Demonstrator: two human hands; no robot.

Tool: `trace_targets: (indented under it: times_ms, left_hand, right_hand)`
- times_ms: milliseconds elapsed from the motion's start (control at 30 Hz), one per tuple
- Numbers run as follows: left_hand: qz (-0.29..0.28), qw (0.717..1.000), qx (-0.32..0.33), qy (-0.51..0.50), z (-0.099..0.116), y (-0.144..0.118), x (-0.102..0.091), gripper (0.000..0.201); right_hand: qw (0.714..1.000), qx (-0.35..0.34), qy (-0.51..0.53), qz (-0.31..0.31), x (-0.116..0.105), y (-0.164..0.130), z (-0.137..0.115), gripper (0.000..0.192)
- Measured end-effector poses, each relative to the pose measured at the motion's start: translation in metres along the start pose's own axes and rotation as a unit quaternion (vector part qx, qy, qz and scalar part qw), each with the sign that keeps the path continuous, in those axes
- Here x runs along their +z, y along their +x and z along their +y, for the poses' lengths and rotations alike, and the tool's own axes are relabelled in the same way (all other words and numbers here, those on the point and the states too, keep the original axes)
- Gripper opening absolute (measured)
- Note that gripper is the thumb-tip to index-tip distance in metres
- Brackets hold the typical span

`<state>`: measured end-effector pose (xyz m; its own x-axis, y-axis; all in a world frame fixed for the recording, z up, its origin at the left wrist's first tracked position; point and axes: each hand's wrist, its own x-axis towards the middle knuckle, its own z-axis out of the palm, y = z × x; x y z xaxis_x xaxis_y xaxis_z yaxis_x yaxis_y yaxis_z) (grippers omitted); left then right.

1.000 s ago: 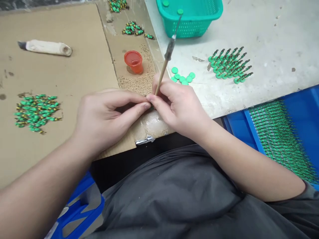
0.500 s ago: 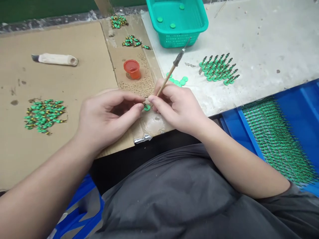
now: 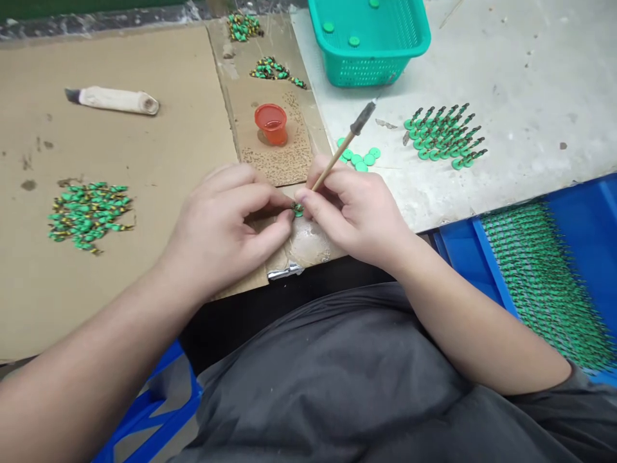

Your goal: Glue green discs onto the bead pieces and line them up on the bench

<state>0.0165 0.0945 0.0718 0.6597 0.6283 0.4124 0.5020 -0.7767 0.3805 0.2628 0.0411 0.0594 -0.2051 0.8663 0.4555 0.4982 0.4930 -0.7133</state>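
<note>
My left hand (image 3: 226,222) and my right hand (image 3: 354,209) meet at the table's near edge, fingertips pinched on a small green part (image 3: 297,209) between them. A thin wooden brush (image 3: 344,146) also rests in my right hand, its dark tip pointing up and to the right. Just beyond my right hand lie a few loose green discs (image 3: 359,157). A small orange cup (image 3: 271,123) stands on the cardboard behind my hands.
A pile of green and yellow parts (image 3: 87,214) lies at left on the cardboard (image 3: 144,161). Rows of finished green pieces (image 3: 446,136) sit on the grey top at right. A teal basket (image 3: 371,42) stands at the back, a blue tray (image 3: 544,276) full of green pieces at right, a wrapped knife (image 3: 113,99) at far left.
My fingertips have closed together on the green part again. The brush has tilted lower, toward the right. The view has shifted slightly.
</note>
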Motion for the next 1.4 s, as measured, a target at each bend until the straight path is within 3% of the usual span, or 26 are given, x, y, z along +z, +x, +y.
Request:
trace_targets:
  times_ms: [233, 500, 633, 900, 1000, 1200, 1400]
  left_hand:
    - [-0.015, 1.0, -0.015, -0.005, 0.002, 0.001, -0.002, 0.025]
    - [-0.046, 0.997, -0.064, -0.018, 0.007, 0.004, -0.005, 0.029]
    - [-0.055, 0.995, -0.077, -0.019, 0.01, 0.005, -0.005, 0.032]
    - [-0.046, 0.997, -0.05, -0.024, 0.007, 0.006, -0.005, 0.032]
    - [-0.033, 0.998, -0.041, -0.031, 0.005, 0.006, -0.004, 0.031]
    - [-0.043, 0.996, -0.072, -0.036, 0.01, 0.005, -0.007, 0.019]
    - [-0.049, 0.995, -0.078, -0.043, 0.01, 0.007, -0.007, 0.023]
  right_hand:
    - [1.0, -0.023, 0.015, 0.011, -0.002, -0.001, 0.0, 0.044]
    - [1.0, 0.011, 0.023, -0.011, -0.004, 0.002, -0.003, 0.039]
    - [0.999, -0.011, -0.005, -0.034, -0.006, 0.003, -0.003, 0.03]
    - [0.998, -0.049, 0.018, -0.018, 0.001, 0.003, -0.002, 0.02]
    - [0.999, -0.027, 0.009, -0.031, 0.002, 0.0, -0.006, 0.022]
    - [0.996, 0.053, 0.06, 0.041, 0.003, -0.003, -0.004, 0.038]
    - [0.995, 0.074, 0.066, -0.009, -0.007, 0.004, 0.001, 0.041]
